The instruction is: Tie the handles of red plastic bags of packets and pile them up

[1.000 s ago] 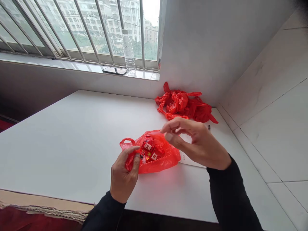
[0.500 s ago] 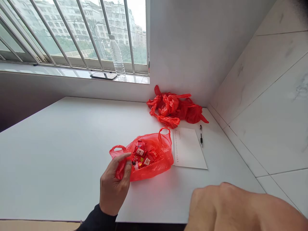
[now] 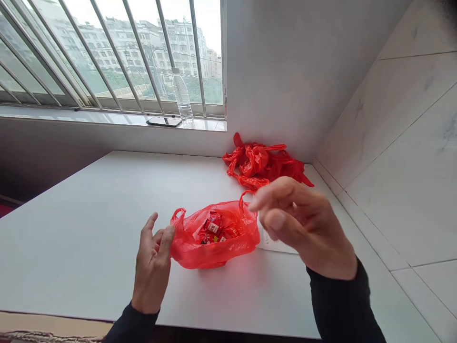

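Observation:
A thin red plastic bag (image 3: 200, 257) stands with its mouth open on the white table. Several small red wrapped packets (image 3: 213, 224) lie inside it. My left hand (image 3: 153, 262) is at the bag's left edge, thumb close to the plastic and index finger stretched up, with no plastic visibly pinched. Above the bag's right end, my right hand (image 3: 303, 224) is slightly blurred, thumb and fingers apart and nothing between them. It hides most of a white sheet of paper (image 3: 274, 244).
Crumpled red plastic bags (image 3: 264, 162) lie at the back against the wall. On the window sill are a clear water bottle (image 3: 183, 97) and a phone (image 3: 164, 122). A tiled wall (image 3: 400, 181) bounds the table's right side. Brown cardboard (image 3: 53, 328) shows at the lower left.
My right hand has come up from the lower right to above the bag's right end, its fingers parting. My left hand has drawn back leftward from the bag's mouth. The view has tilted slightly.

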`<state>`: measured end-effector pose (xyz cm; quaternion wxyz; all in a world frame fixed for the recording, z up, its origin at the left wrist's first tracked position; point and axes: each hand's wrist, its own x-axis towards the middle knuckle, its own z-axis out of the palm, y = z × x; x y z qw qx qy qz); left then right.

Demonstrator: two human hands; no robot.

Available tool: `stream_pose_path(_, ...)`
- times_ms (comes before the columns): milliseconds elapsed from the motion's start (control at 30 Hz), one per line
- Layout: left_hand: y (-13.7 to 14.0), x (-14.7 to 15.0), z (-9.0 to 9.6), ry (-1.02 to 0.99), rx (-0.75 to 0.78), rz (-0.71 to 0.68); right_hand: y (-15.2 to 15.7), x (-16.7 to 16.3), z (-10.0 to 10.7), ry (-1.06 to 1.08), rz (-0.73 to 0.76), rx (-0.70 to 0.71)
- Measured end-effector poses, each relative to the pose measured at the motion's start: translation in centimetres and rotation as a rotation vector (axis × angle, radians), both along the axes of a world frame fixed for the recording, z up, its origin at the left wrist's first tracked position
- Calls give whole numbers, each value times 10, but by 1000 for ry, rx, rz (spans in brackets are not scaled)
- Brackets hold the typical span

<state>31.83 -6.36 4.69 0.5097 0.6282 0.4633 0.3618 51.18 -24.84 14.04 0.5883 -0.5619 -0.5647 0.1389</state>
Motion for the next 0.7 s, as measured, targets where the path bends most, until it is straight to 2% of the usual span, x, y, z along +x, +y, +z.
stream_pose_path(100, 5, 2, 16, -2, -320, -173, 47, 34, -30, -287, -365, -312)
stream_pose_path(167, 8, 4, 21, 31, -403, -302, 66, 52, -49, -402, -417, -523)
stream_pose_path(233, 13, 8, 23, 37, -375, -329, 74, 61, -59, -405, -372, -622)
stream_pose_path(300, 17, 11, 24, -21, -273, -290, 73, 62, -58, -323, -319, -577)
stream_pose_path(467, 24, 24, 37, -175, 12, -99, 62, 45, -33, 53, -220, -229)
stream_pose_path(567, 19, 37, 56, -312, 86, -171, 58, 37, -24, 307, -113, -44)
stream_pose_path(700, 7, 57, 77, -507, 34, -375, 59, 30, -22, 517, -12, 86)
